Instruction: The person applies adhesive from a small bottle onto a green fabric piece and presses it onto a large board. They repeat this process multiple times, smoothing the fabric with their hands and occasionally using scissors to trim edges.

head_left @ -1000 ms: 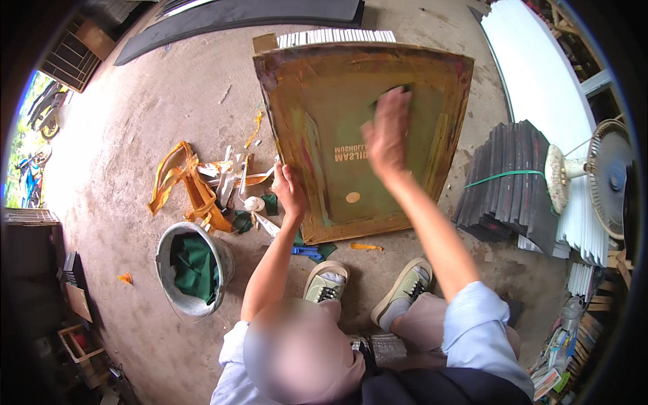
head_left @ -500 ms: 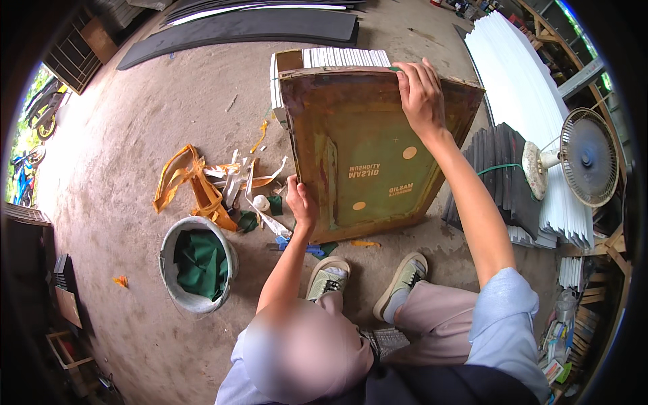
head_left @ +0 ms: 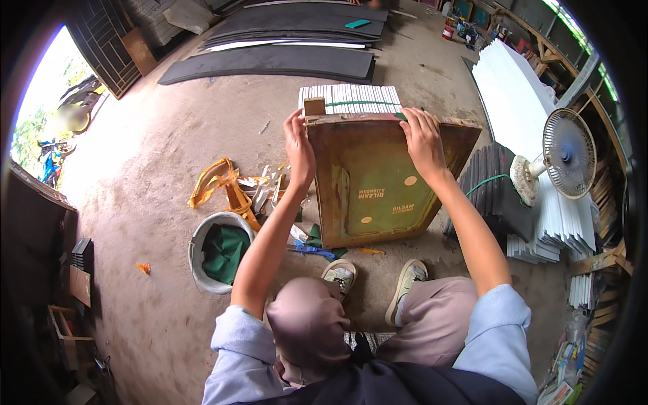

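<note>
A wood-edged printing screen (head_left: 368,169) with a green and brown mesh stands tilted on the floor before me. Fingers closed round its upper left corner, my left hand (head_left: 300,155) grips the frame. At the top edge, further right, my right hand (head_left: 424,143) holds it too, with a bit of green at the fingertips. Behind the screen is a bundle of white sheets (head_left: 358,93), crossed by a green strap (head_left: 361,103). A small wooden block (head_left: 314,106) sits beside my left fingers. The screen hides the lower part of the bundle.
Left of the screen stand a grey bucket (head_left: 196,256) with green cloth (head_left: 225,253) and orange strips (head_left: 216,182). A blue tool (head_left: 312,250) lies near my shoes. To the right are a fan (head_left: 568,155), dark sheets (head_left: 487,182) and white sheets (head_left: 523,101). Black sheets (head_left: 270,64) lie far off.
My left hand has gone from the screen's left side up to its top left corner. My right hand stays on the top edge. The view has shifted, showing more of the bundle behind.
</note>
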The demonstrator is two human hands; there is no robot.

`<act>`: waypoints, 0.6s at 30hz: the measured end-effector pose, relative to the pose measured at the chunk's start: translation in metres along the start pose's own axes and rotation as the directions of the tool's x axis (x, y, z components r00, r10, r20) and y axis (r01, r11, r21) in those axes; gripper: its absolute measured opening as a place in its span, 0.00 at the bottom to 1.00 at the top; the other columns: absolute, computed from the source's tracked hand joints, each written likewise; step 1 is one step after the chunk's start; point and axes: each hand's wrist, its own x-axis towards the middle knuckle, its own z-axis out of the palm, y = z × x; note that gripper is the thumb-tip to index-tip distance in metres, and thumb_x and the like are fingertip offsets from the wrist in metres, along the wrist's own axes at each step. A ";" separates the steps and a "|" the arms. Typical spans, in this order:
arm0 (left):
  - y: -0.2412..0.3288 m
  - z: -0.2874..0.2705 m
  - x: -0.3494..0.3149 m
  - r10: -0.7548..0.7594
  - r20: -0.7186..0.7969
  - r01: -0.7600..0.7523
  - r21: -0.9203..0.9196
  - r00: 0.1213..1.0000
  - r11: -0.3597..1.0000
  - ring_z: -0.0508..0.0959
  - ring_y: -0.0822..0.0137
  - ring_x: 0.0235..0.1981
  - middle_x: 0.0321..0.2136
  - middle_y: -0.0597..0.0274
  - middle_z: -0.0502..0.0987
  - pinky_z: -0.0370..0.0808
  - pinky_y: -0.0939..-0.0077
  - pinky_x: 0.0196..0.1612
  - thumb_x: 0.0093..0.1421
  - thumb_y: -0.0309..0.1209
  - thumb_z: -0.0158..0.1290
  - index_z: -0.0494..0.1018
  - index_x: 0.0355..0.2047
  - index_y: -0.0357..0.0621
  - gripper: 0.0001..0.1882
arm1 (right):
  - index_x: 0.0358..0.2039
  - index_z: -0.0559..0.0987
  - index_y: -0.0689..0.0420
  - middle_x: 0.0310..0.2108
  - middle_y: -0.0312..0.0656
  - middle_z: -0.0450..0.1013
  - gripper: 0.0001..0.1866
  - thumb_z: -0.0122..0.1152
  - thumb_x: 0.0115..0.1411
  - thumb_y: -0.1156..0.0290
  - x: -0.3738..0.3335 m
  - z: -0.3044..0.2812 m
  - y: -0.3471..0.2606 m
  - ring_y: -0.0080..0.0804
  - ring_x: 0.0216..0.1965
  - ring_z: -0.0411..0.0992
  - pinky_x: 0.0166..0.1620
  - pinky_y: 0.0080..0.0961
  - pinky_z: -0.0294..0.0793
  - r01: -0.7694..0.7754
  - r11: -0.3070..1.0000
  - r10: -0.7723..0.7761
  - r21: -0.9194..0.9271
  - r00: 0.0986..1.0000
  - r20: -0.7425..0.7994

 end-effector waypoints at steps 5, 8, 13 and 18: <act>0.034 0.027 -0.005 -0.197 -0.155 0.207 0.047 0.968 0.977 0.68 0.51 0.58 0.56 0.38 0.68 0.61 0.65 0.60 0.67 0.57 0.32 0.64 0.57 0.28 0.40 | 0.49 0.76 0.60 0.50 0.46 0.73 0.15 0.53 0.62 0.73 -0.014 -0.028 -0.022 0.40 0.55 0.69 0.61 0.38 0.64 -0.102 0.994 0.102 0.026 0.995 0.014; 0.042 0.039 -0.007 -0.133 -0.268 0.156 0.067 0.954 0.985 0.73 0.49 0.51 0.49 0.37 0.74 0.64 0.62 0.55 0.68 0.55 0.32 0.68 0.53 0.27 0.38 | 0.50 0.76 0.59 0.53 0.46 0.71 0.17 0.52 0.60 0.83 -0.012 -0.029 -0.045 0.37 0.58 0.68 0.65 0.35 0.62 -0.102 0.992 0.101 0.072 0.995 0.017; 0.021 0.035 0.004 -0.089 -0.191 0.074 -0.083 0.977 0.994 0.76 0.55 0.40 0.37 0.42 0.79 0.68 0.63 0.48 0.69 0.54 0.30 0.74 0.46 0.28 0.37 | 0.53 0.75 0.57 0.52 0.44 0.73 0.22 0.54 0.57 0.84 0.003 -0.036 -0.075 0.37 0.56 0.70 0.63 0.35 0.66 0.076 0.980 -0.083 0.186 0.996 0.031; 0.017 0.036 -0.010 -0.100 -0.134 0.082 -0.138 0.986 0.987 0.75 0.61 0.41 0.38 0.48 0.79 0.68 0.68 0.49 0.69 0.55 0.28 0.72 0.48 0.26 0.39 | 0.51 0.75 0.60 0.52 0.45 0.73 0.20 0.58 0.56 0.78 -0.025 -0.048 -0.039 0.40 0.56 0.69 0.60 0.34 0.67 0.164 0.982 -0.168 0.097 0.985 0.028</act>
